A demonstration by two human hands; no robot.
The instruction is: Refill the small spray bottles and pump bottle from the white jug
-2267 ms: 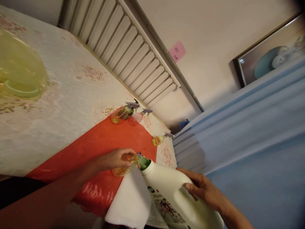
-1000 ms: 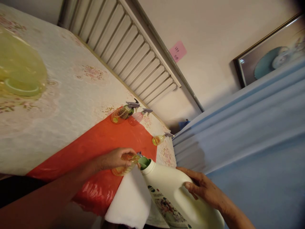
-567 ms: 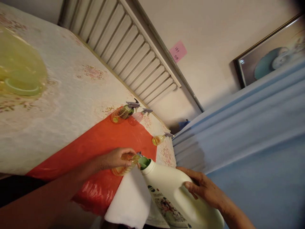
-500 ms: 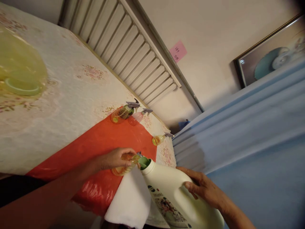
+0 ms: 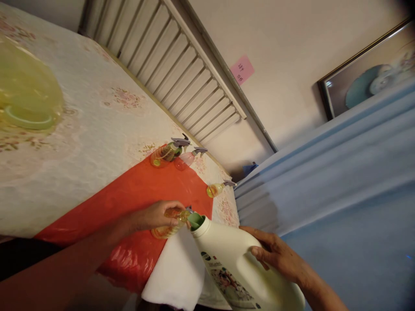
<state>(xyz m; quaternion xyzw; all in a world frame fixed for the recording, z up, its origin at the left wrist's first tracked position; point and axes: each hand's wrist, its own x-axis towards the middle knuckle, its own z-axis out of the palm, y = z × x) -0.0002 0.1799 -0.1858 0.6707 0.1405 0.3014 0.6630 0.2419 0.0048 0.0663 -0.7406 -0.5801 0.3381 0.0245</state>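
Note:
My left hand (image 5: 158, 215) grips a small clear spray bottle (image 5: 165, 230) of amber liquid that stands on the red plastic sheet (image 5: 129, 196). My right hand (image 5: 275, 255) holds the handle of a big white detergent jug (image 5: 240, 268), tilted so its green spout (image 5: 195, 220) meets the small bottle's open neck. A white cloth (image 5: 178, 274) lies under the jug at the table's near edge.
Three more small spray bottles with grey triggers stand on the table: two (image 5: 167, 153) (image 5: 188, 158) at the red sheet's far edge, one (image 5: 215, 189) to the right. A yellow-green plastic basin (image 5: 26, 99) sits far left. A blue curtain (image 5: 324, 185) hangs right; slatted radiator (image 5: 181, 73) behind.
Almost nothing: both hands keep the jug's spout against the small bottle, with only a slight shift of the view.

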